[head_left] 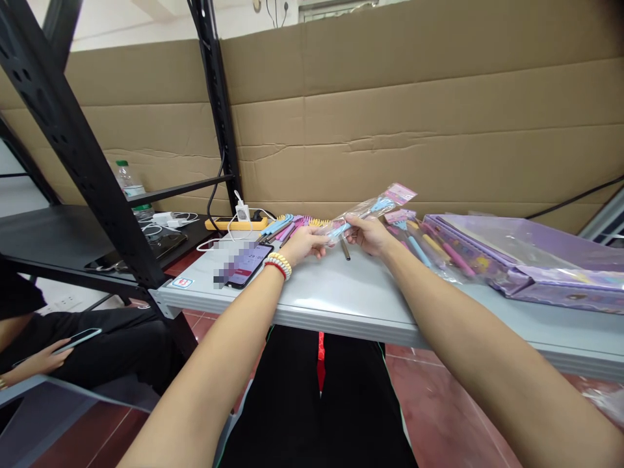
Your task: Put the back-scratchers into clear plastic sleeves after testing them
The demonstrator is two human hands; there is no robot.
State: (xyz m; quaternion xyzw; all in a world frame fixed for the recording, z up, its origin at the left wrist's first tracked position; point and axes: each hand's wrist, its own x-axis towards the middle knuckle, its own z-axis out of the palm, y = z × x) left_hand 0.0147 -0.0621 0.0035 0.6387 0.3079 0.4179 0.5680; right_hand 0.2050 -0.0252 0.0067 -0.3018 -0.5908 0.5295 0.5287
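Both hands hold a clear plastic packet [361, 211] with a pink header and light blue items inside, tilted above the grey tabletop [336, 292]. My left hand [305, 244] pinches its lower left end. Fingers of my right hand [369, 234] close on its middle. Below the packet lies a thin brown stick-like item [346, 250], partly hidden. Behind my left hand are several blue, purple and yellow comb-like items [287, 226]. More colourful items in clear packets [429, 247] lie right of my right hand.
A phone [248, 263] lies by my left wrist. Behind it is a yellow power strip [236, 223] with white cables. A purple box [531, 260] occupies the right side. A black shelf post [82, 143] rises at left; a seated person [97, 344] holds a phone there. Cardboard [414, 117] stands behind.
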